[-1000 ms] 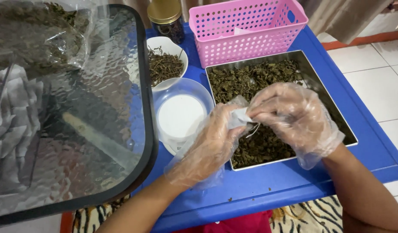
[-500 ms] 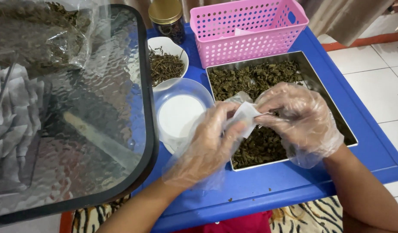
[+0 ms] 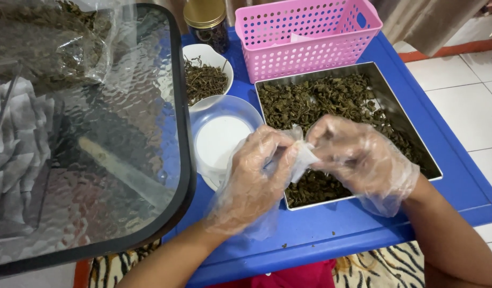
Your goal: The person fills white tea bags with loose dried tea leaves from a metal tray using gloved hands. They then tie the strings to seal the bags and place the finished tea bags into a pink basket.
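You look down from a single head-worn camera, tilted steeply over the blue surface (image 3: pixel 331 234) from its near edge, facing forward and slightly right. The view sits close: your left hand (image 3: pixel 256 178) and right hand (image 3: pixel 358 157) fill the centre, forearms entering from the bottom. A glass-topped table (image 3: pixel 86 144) crowds the left half, nearer the lens. The pink basket (image 3: pixel 304 37) marks the far edge of the frame; tiled floor (image 3: pixel 464 101) shows at right. No second view overlaps this one.
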